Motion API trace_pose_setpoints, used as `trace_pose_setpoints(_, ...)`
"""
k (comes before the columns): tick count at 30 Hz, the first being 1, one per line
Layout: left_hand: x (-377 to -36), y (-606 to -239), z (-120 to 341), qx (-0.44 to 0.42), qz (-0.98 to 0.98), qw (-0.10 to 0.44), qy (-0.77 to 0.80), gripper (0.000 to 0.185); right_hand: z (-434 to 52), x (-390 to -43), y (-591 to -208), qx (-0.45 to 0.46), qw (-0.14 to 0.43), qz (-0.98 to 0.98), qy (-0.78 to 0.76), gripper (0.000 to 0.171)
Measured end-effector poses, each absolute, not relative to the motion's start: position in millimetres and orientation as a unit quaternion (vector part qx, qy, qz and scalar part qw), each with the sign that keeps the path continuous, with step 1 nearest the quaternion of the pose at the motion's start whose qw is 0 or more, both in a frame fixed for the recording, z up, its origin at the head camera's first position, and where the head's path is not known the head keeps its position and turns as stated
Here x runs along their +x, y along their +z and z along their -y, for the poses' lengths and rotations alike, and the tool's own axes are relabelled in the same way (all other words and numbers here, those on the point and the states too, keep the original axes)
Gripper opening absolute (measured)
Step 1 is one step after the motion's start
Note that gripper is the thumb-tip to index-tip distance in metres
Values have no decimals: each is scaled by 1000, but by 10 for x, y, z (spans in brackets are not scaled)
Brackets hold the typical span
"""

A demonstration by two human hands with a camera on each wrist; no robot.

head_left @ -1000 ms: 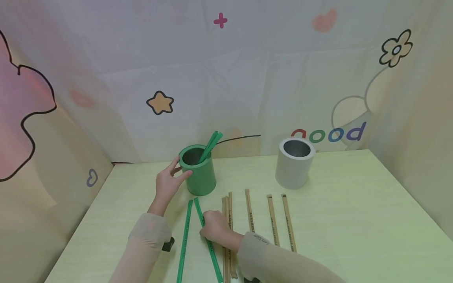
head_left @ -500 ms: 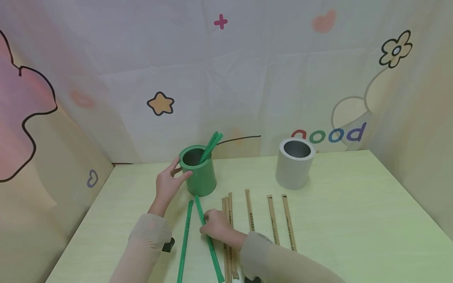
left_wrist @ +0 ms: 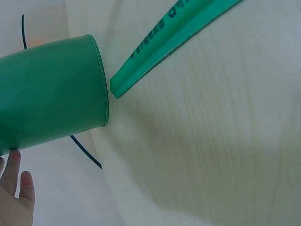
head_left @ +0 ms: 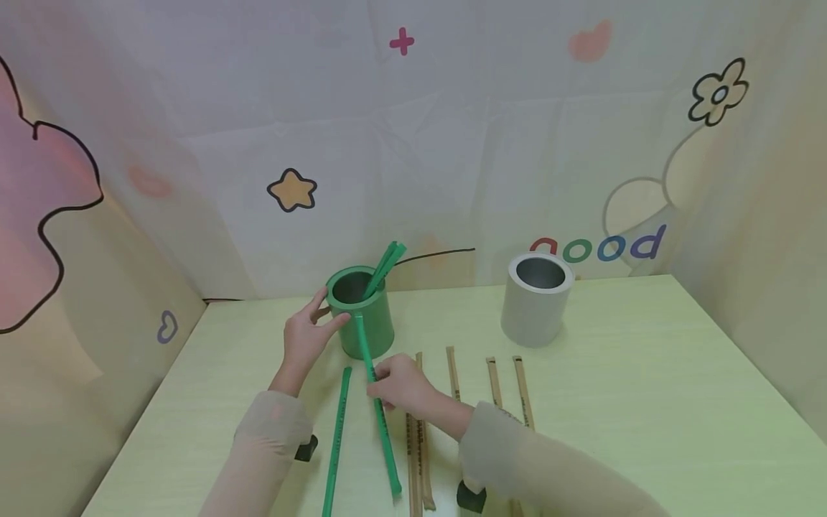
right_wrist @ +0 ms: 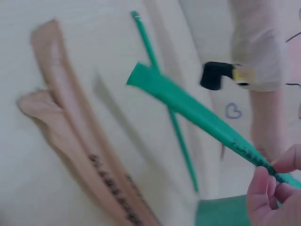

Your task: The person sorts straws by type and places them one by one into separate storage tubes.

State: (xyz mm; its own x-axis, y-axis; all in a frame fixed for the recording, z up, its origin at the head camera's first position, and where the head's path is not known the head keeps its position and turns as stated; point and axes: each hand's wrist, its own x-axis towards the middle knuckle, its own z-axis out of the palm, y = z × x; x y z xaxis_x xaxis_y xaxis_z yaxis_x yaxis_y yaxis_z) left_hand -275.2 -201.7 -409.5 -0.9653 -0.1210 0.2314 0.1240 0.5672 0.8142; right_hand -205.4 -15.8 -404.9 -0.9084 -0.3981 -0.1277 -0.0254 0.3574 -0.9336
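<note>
A green cup (head_left: 371,327) stands on the pale table (head_left: 614,402) with two green sticks (head_left: 388,260) leaning in it. My left hand (head_left: 309,336) holds the cup's left side, thumb and fingers curled round it; in the left wrist view the cup (left_wrist: 51,113) fills the left, with fingertips (left_wrist: 16,188) below it. My right hand (head_left: 399,384) pinches a long green stick (head_left: 382,438) near its middle, lifted off the table and tilted, its far end in front of the cup. In the right wrist view that stick (right_wrist: 188,106) runs from my fingers (right_wrist: 268,197).
Another green stick (head_left: 337,438) lies on the table left of the held one. Several brown sticks (head_left: 454,373) lie in a row to the right, two beside my right hand (right_wrist: 80,146). A grey cup (head_left: 536,298) stands at the back right. Patterned cloth walls surround the table.
My right hand has lifted the green stick off the table and moved it forward; its far end now rises in front of the green cup. The left hand stays on the cup.
</note>
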Motion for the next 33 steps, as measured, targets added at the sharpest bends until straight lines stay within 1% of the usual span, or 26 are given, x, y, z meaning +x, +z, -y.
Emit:
trace_pose_setpoints(6,-2759,-4109,2022,1,877,131,-463,74,14,-2160,-3621,-165,153,-786,-576,13)
trace_pose_setpoints(10,-2759,-4109,2024,-4,875,132,-465,73,-85,-2242,-3297,-168,131,-783,-585,14)
trace_pose_setpoints(14,-2761,-4108,2027,-7,874,133,-468,71,-180,-2332,-3019,-168,83,-774,-604,19)
trace_pose_setpoints(18,-2773,-4116,2030,-4,872,131,-471,69,-256,-2417,-2824,-171,11,-750,-639,21)
trace_pose_setpoints(20,-2779,-4119,2032,-4,872,131,-472,69,-285,-2464,-2771,-166,-23,-740,-652,20)
trace_pose_setpoints(24,-2781,-4123,2038,-4,872,131,-472,72,-315,-2567,-2751,-142,-69,-731,-664,17)
trace_pose_setpoints(29,-2778,-4124,2040,-6,872,133,-470,75,-314,-2692,-2860,-105,-97,-726,-673,16)
trace_pose_setpoints(33,-2775,-4118,2034,-6,870,132,-474,75,-287,-2782,-3019,-77,-96,-721,-682,17)
